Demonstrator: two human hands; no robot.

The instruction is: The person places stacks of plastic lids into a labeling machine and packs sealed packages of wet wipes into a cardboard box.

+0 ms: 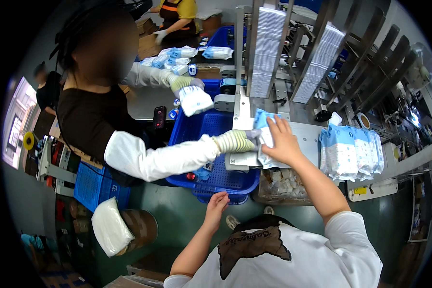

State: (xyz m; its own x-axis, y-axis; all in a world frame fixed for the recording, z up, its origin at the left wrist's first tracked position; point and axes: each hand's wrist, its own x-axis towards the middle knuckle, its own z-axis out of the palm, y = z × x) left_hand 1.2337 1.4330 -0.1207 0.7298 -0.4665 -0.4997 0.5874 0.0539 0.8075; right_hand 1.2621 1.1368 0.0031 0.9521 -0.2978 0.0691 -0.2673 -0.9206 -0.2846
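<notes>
A steel machine [305,137] of flat plates and upright rails fills the upper right, holding two tall stacks of thin white sheets, the left stack [266,53] and the right stack [319,62]. At left stands a co-worker [89,125] in a dark top, with smooth white oversleeves and ribbed, striped gloves. Between them sits a blue plastic basket [223,165], rounded at the corners, its floor perforated. On the machine's right, about four soft, crinkled packets [341,149] stand in a row, their blue-and-white print too small to read. The person's right hand [284,142] lies over one similar packet [264,137] on the steel plate beside the basket, fingers spread across it; whether they grip it I cannot tell. The co-worker's nearer glove [235,142] meets that packet's left side, while the farther glove [180,84] holds a second packet [195,101] above the basket. The left hand [217,205], near the basket's front rim, is empty, fingers loosely bent. A dark, star-shaped patch [254,249] with lettering marks the person's white shirt.
</notes>
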